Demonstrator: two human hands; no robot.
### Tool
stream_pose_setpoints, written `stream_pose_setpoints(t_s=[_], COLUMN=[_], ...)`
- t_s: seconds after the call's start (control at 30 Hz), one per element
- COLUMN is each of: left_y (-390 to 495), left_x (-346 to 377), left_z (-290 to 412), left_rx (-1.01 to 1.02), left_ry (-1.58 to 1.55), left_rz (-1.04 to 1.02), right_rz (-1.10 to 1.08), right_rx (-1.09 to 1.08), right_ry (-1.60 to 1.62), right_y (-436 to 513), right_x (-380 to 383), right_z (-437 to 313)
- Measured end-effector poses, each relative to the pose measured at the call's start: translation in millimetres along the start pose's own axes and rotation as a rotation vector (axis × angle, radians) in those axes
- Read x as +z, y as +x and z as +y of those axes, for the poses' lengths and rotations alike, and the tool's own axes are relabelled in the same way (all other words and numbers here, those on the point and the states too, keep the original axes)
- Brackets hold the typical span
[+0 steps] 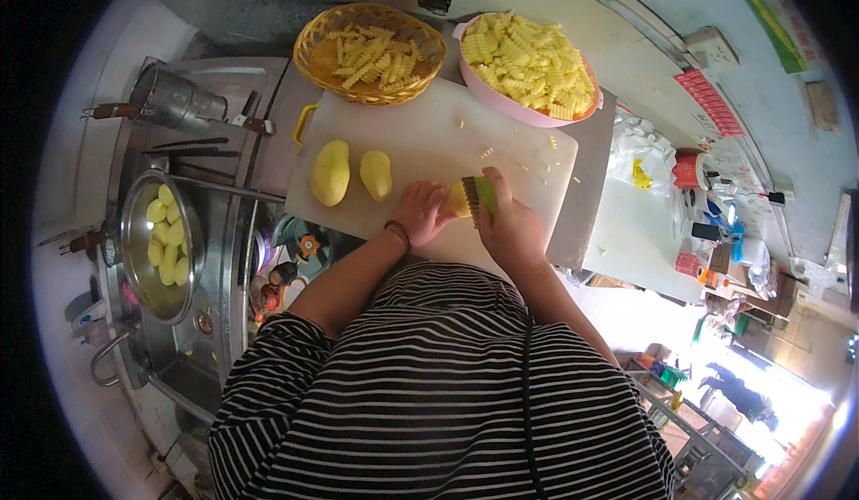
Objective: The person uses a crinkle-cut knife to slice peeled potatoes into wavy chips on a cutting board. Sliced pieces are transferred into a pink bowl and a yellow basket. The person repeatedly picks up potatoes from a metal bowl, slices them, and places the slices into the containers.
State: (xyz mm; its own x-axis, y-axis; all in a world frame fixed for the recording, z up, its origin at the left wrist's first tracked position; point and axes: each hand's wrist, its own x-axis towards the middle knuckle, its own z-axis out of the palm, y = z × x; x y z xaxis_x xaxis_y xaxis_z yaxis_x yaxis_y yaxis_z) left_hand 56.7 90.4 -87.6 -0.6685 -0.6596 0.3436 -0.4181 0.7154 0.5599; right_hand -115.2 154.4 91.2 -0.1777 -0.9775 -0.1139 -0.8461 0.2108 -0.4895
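Observation:
My right hand (513, 231) grips the green handle of a crinkle cutter (473, 199), whose wavy metal blade stands at the right end of a peeled potato (458, 200). With its fingers, my left hand (423, 212) holds that potato against the white cutting board (416, 124). Left of it on the board lie a large peeled potato (330, 173) and a smaller one (376, 176). Small crinkled scraps (486, 153) are scattered on the board's right part. Whether the blade has entered the potato is hidden by the cutter.
Behind the board stand a wicker basket (310, 63) of crinkle-cut potato sticks and a heaped pink basin (483, 100). At left, a metal bowl (131, 251) of peeled potatoes in water rests over the sink (181, 372). Plastic bags (631, 144) lie on the right counter.

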Motion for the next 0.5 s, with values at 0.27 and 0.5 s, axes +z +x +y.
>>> stream_pose_setpoints(t_s=[0.27,0.5], left_y=[-1.0,-0.7], left_x=[3.4,1.5], left_z=[-1.7,-0.2], left_rx=[0.039,-0.005], left_ry=[-0.033,-0.005], left_rz=[0.02,0.005], right_rz=[-0.133,-0.013], right_rx=[0.054,0.005], right_ry=[0.005,0.048], right_y=[13.0,-2.8], right_x=[52.6,20.7], right_z=[21.1,13.4])
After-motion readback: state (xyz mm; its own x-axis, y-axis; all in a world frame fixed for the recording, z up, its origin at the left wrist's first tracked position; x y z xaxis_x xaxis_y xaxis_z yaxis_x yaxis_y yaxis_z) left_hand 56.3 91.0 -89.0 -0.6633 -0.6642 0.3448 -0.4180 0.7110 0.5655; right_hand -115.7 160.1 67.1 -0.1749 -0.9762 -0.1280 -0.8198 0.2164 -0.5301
